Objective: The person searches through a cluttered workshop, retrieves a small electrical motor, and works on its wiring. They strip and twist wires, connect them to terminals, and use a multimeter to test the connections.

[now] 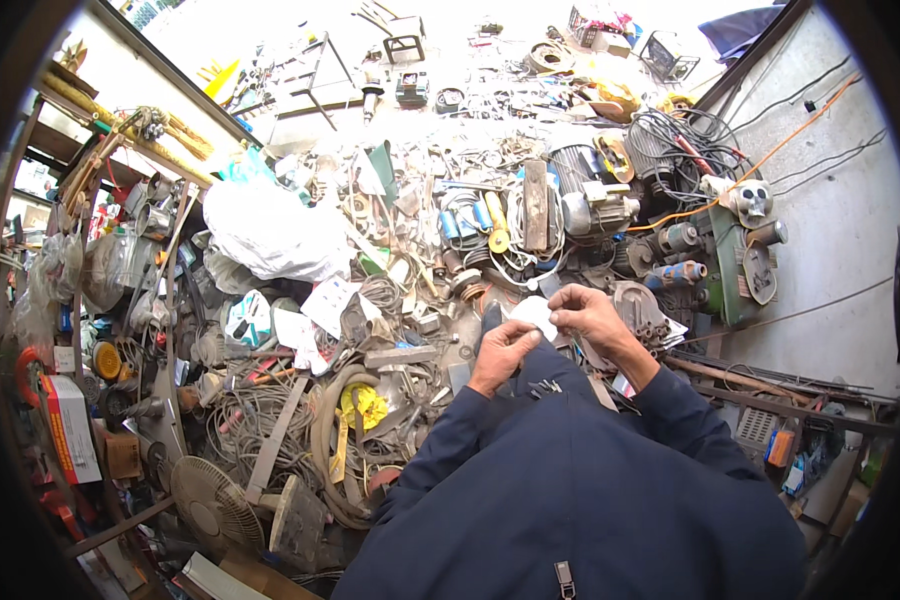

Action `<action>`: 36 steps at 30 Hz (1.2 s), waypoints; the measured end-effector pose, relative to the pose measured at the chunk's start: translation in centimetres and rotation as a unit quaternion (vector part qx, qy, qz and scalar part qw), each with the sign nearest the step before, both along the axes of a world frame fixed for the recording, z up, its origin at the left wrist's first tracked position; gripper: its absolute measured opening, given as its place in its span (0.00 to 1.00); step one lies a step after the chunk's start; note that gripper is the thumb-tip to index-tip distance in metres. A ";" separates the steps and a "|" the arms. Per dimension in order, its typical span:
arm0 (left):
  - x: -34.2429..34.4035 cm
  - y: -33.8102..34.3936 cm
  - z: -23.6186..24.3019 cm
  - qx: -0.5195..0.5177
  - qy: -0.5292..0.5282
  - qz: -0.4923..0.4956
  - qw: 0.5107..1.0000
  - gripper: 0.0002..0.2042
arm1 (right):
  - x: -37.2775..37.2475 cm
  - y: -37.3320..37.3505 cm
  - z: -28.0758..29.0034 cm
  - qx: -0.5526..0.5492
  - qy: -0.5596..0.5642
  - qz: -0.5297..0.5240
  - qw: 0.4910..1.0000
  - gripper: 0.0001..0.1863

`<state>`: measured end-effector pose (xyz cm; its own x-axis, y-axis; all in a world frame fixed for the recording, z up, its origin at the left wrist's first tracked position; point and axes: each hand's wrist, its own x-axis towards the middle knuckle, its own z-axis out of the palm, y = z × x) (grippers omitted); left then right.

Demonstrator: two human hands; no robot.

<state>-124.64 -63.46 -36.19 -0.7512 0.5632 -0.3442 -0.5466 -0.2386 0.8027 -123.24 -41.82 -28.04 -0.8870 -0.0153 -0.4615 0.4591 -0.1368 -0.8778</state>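
Plenty of scrap metal, wire and old machine parts make up the heap [435, 330] spread over the floor, reaching from the person's legs toward the bright daylight beyond. A pale grey wall [820, 250] rises on the person's right, with dark cables and an orange cord [802, 136] strung across it. At the near side I see the person's dark blue jacket [610, 480], its sleeves reaching forward over the lap. A large white bag [270, 232] slumps on the left part of the heap. Nearer, low on the left, a dusty fan [215, 505] leans back with its face up, beside a loop of thick hose [325, 430]. Further off, to the right, a grey motor [598, 210] sits next to a worn block of wood [535, 205]. A crumpled yellow wrapper [367, 406] lies inside the hose loop.

Over the lap, close together, are the left hand [503, 355] and the right hand [595, 318]. Between them is a small white piece [534, 313] with a rounded edge. The right fingers pinch its right side, nearly closed; the left fingers are drawn together on its lower edge.
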 end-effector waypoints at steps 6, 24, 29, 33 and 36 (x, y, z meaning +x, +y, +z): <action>-11.3 0.0 -0.7 0.007 -0.022 0.126 0.992 0.04 | -12.3 -0.9 -3.2 -0.160 -0.044 -0.054 0.985 0.11; -36.0 16.8 6.7 0.068 -0.087 -0.115 0.987 0.06 | -28.9 13.3 3.4 -0.005 0.124 -0.203 0.971 0.12; -44.4 21.1 4.3 0.075 -0.066 -0.144 0.985 0.04 | -35.0 17.5 1.0 0.017 0.113 -0.214 0.970 0.10; -55.5 25.5 0.8 0.031 -0.005 -0.209 0.977 0.04 | -44.3 22.0 -2.7 0.020 0.090 -0.209 0.974 0.10; -65.1 29.4 -2.6 0.080 -0.019 -0.196 0.977 0.03 | -54.0 25.3 -5.0 0.006 0.023 -0.216 0.976 0.11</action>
<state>-189.76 -34.06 -38.77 -0.4550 0.8542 -0.2517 -0.6505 -0.1258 0.7490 -177.24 -16.50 -33.07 -0.8295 0.3700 -0.4183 0.3205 -0.2980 -0.8992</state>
